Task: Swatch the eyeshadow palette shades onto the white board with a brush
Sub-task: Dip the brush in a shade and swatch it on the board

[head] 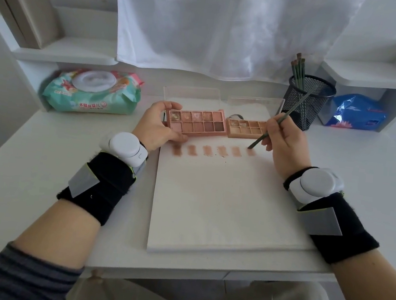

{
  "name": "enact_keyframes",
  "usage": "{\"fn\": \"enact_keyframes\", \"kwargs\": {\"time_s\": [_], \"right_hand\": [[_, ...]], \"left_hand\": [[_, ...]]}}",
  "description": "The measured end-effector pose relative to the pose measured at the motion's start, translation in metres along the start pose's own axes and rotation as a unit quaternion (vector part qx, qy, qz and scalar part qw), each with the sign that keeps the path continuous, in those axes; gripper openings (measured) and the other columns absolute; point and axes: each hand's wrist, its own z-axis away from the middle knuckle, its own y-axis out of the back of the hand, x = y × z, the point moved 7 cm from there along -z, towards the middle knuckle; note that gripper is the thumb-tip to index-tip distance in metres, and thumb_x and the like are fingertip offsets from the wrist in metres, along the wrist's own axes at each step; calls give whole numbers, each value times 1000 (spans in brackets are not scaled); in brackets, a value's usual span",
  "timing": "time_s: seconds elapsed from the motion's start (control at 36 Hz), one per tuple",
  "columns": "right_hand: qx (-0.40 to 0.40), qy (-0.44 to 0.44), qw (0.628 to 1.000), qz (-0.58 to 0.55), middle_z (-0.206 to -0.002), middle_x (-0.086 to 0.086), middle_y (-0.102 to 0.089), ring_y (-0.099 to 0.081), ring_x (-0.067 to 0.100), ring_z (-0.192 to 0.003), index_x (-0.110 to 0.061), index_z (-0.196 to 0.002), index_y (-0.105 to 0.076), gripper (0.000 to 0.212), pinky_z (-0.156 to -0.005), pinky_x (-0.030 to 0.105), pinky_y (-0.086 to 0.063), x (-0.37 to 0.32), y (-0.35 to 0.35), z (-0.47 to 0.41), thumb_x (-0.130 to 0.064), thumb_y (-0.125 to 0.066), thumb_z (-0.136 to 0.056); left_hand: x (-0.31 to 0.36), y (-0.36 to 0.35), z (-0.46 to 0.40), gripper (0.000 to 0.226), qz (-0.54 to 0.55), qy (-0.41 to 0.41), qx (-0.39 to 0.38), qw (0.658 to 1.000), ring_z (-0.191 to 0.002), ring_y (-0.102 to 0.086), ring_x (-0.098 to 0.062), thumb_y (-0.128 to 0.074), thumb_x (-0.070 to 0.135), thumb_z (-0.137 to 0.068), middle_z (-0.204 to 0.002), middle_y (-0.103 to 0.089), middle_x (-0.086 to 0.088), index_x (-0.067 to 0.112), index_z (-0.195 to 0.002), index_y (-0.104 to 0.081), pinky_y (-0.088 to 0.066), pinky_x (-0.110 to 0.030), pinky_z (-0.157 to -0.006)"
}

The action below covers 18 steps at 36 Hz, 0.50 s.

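Both forearms reaching fwd, each w/ a black wrist band and white sensor unit. Left hand (156, 126) is curling thumb and fingers round sth, palm turned inward, grip closed at its left end. Right hand (283, 145) is pinching a thin stick btw thumb and fingertips, pen-style, knuckles up, wrist bent slightly down.
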Motion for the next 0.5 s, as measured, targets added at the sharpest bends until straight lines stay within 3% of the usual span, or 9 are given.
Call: {"fn": "enact_keyframes", "kwargs": {"time_s": [0.14, 0.31, 0.5], "right_hand": [[-14, -10, 1000, 12, -60, 0, -50, -42, 12, -54, -15, -77, -49, 24, -58, 31, -38, 2, 0, 1, -21, -40, -99], [8, -5, 1000, -1, -63, -2, -52, -47, 12, -57, -26, -74, -47, 26, -63, 34, -42, 1, 2, 1, -19, -41, -98], [11, -7, 1000, -8, -60, 2, -50, -42, 9, -52, -17, -75, -48, 24, -57, 29, -37, 2, 4, 2, -20, -41, -98]], "left_hand": [[-1, 0, 0, 66, 1, 0, 1, 1000, -72, -60, -16, -77, -15, -59, -103, -59, -7, 18, -108, -50, -51, -12, -65], [0, 1, 1, 66, 4, -3, 1, 1000, -73, -60, -18, -77, -15, -59, -103, -59, -8, 19, -108, -50, -51, -13, -66], [2, 1, 2, 66, 7, -5, 0, 1000, -71, -60, -16, -77, -15, -59, -104, -59, -10, 18, -109, -50, -51, -11, -63]]}}
